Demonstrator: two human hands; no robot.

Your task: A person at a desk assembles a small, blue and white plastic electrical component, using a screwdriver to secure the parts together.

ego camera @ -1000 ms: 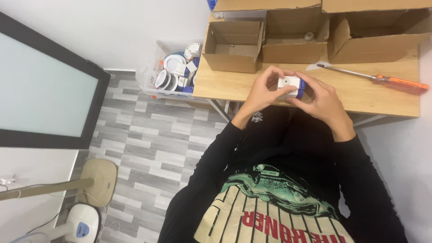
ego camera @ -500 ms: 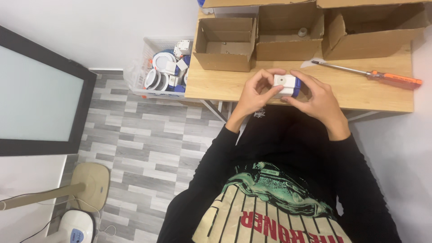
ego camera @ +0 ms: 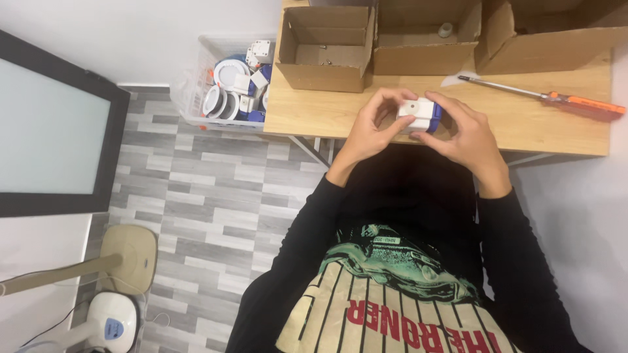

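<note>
Both my hands hold one small white and blue plastic block (ego camera: 418,115) just above the near edge of the wooden table (ego camera: 307,111). My left hand (ego camera: 371,131) grips its left side with fingers curled over the top. My right hand (ego camera: 466,134) wraps around its right side, where the blue part shows. The block's underside is hidden by my fingers.
Three open cardboard boxes (ego camera: 325,49) stand along the back of the table. An orange-handled screwdriver (ego camera: 548,98) lies at the right. A clear plastic bin (ego camera: 230,82) of several white and blue parts sits on the floor at left. A dark-framed panel (ego camera: 49,124) leans at far left.
The view has shifted slightly; my hands with the block sit a little lower and more central in the picture. The grip on the block is unchanged.
</note>
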